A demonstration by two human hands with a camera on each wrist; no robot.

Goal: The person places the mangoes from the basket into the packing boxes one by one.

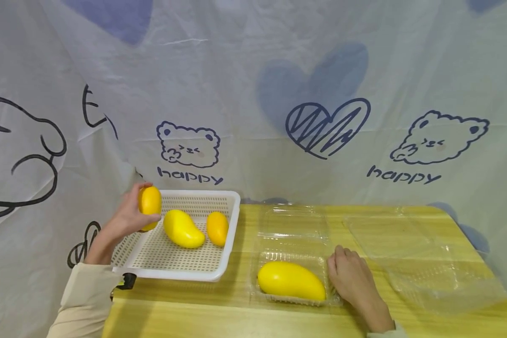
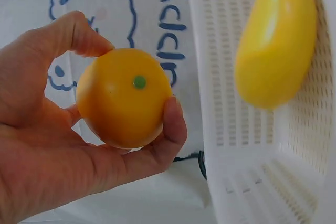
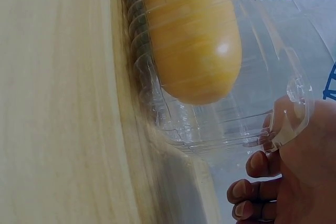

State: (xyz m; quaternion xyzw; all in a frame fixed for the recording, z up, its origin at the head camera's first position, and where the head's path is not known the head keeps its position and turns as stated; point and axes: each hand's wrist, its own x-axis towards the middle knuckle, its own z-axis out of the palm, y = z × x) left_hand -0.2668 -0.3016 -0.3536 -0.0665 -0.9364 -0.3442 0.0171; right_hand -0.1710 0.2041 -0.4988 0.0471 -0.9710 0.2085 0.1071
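Note:
Over the left side of the white basket [image 1: 169, 273], my left hand [image 1: 126, 217] grips an orange-yellow mango [image 1: 151, 202] between thumb and fingers. Its green stem spot faces the camera in the left wrist view. A curved yellow mango [image 1: 183, 230] and a smaller orange one [image 1: 218, 229] lie inside the basket. At the right end of a clear plastic clamshell box [image 1: 293, 256], my right hand [image 1: 354, 277] pinches the rim, with its other fingers curled. A large yellow mango [image 1: 291, 280] lies lengthwise in that box, whose lid is folded back.
More clear plastic packaging [image 1: 426, 253] lies on the wooden table [image 1: 194, 314] to the right. A printed cloth [image 1: 253, 94] hangs behind the table and along the left. A small black object [image 1: 129, 280] is at the basket's near left corner.

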